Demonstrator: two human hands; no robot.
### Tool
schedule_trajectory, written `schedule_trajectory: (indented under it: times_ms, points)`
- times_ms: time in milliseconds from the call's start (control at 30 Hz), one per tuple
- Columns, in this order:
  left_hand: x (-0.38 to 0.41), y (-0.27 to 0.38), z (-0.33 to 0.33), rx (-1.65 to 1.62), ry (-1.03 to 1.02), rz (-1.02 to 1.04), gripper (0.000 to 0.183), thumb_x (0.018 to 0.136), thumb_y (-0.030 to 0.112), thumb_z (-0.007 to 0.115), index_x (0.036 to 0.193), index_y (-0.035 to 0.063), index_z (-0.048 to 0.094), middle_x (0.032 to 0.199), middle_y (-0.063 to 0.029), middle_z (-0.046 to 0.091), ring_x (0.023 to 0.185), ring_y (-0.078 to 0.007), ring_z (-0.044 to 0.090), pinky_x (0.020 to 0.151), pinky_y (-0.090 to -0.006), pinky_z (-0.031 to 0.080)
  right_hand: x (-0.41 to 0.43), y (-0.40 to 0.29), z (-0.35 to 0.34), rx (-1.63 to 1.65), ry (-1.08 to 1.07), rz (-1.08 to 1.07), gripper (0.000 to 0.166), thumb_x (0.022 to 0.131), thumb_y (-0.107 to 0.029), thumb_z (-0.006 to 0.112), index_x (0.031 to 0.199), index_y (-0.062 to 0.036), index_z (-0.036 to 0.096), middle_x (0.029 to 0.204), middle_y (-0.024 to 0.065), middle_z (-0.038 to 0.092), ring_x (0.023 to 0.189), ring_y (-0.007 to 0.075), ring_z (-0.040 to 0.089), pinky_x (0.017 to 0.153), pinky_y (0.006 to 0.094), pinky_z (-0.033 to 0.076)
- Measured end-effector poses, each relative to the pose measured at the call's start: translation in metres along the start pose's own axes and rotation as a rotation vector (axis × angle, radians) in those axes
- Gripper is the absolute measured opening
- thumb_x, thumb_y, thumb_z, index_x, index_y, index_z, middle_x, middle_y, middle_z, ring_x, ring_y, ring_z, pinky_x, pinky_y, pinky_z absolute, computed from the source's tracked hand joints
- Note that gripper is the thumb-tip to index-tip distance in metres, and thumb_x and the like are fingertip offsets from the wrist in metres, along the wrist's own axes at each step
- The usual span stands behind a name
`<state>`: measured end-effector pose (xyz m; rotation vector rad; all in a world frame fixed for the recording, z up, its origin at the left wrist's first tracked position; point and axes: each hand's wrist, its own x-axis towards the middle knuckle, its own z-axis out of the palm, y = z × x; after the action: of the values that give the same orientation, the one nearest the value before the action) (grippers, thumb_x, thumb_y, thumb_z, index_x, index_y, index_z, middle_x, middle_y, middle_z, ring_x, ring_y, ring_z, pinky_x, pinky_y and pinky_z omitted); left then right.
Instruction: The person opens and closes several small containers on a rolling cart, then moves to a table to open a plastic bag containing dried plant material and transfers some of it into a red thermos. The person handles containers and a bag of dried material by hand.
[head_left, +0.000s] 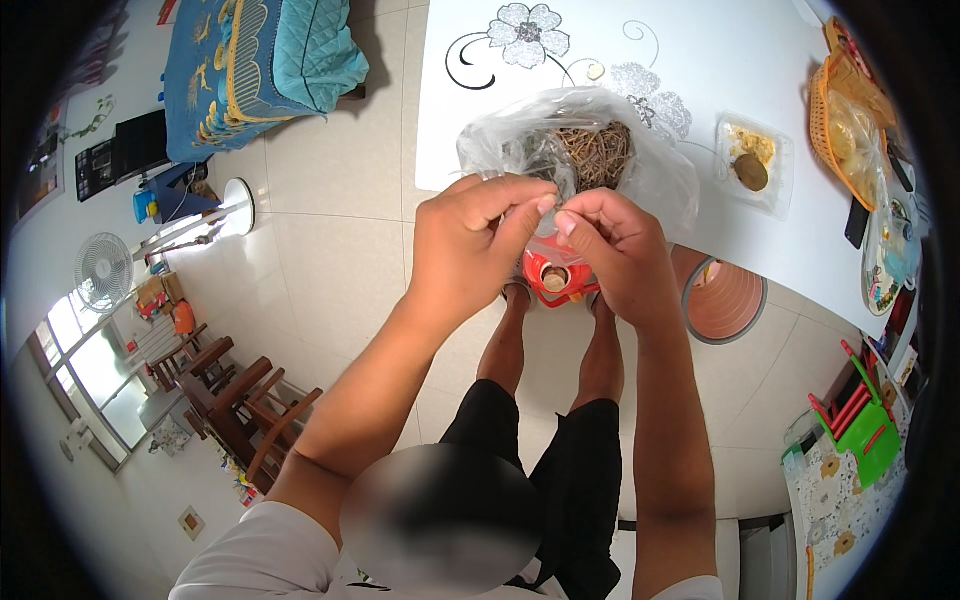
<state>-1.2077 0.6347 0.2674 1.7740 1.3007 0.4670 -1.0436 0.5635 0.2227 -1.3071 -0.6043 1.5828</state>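
Note:
On the white table an open clear plastic bag (671, 199) holds a bundle of thin brown dried stems or roots (600, 154). A crumpled clear plastic inner bag (529, 150) lies left of the bundle. Above the bag's near edge, my left hand (472, 240) pinches thumb against forefinger. My right hand (622, 251) does the same right beside it, fingertips almost touching the left ones. Between them is a thin small piece, too tiny to identify. Below the hands, a red plastic container (564, 294) with a round opening stands between my feet, partly hidden.
A clear plastic tray (780, 169) holds yellowish bits and a round brown piece. An orange basket (819, 124) with bagged items sits farther right. A reddish-brown round bin (724, 307) stands under the table edge. One small pale piece (595, 71) lies beyond the bag.

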Motion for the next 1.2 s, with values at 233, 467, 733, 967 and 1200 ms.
schedule_trajectory:
  times_ms: [233,467,733,967,1200]
  points:
    - [0.001,0.002,-0.001,-0.310,-0.069,-0.228,0.016,0.100,0.016,0.067,0.104,0.0025,0.075,0.086,-0.0035,0.072,0.071,-0.0095,0.058,0.066,-0.0239,0.047,-0.004,0.000,-0.003,-0.049,0.002,-0.010,0.013,0.097,-0.014,0.068,0.097,-0.0015,0.066,0.076,-0.0030,0.060,0.066,0.0036,0.050,0.060,0.0220,0.042]
    - [0.006,-0.002,-0.014,-0.900,-0.252,-0.602,0.021,0.102,0.019,0.061,0.103,0.0003,0.070,0.084,-0.0033,0.070,0.063,-0.0076,0.049,0.062,-0.0216,0.039,-0.006,-0.001,-0.003,0.074,-0.121,0.009,0.011,0.100,-0.013,0.063,0.099,-0.0025,0.064,0.073,-0.0033,0.056,0.061,0.0028,0.047,0.054,0.0216,0.038]
    - [0.004,-0.004,-0.014,-0.924,-0.261,-0.570,0.021,0.101,0.019,0.061,0.104,-0.0001,0.070,0.086,-0.0044,0.071,0.063,-0.0064,0.051,0.061,-0.0213,0.038,-0.011,-0.003,-0.003,0.054,-0.102,0.026,0.010,0.099,-0.012,0.064,0.098,-0.0022,0.065,0.074,-0.0032,0.057,0.063,0.0029,0.048,0.055,0.0215,0.039]
    - [0.003,-0.006,-0.018,-0.981,-0.224,-0.583,0.020,0.102,0.018,0.063,0.102,-0.0004,0.071,0.085,-0.0043,0.070,0.067,-0.0070,0.053,0.062,-0.0209,0.040,-0.033,-0.023,0.000,0.093,-0.107,-0.053,0.006,0.094,-0.007,0.069,0.094,-0.0015,0.066,0.080,-0.0029,0.059,0.071,0.0045,0.051,0.065,0.0222,0.043]
    - [0.002,-0.007,-0.016,-0.943,-0.215,-0.590,0.020,0.102,0.019,0.061,0.104,0.0013,0.071,0.086,-0.0046,0.070,0.063,-0.0068,0.053,0.059,-0.0204,0.038,-0.046,-0.043,0.003,0.090,-0.143,-0.125,0.002,0.092,-0.004,0.068,0.090,-0.0023,0.067,0.082,-0.0018,0.062,0.072,0.0055,0.052,0.066,0.0223,0.042]
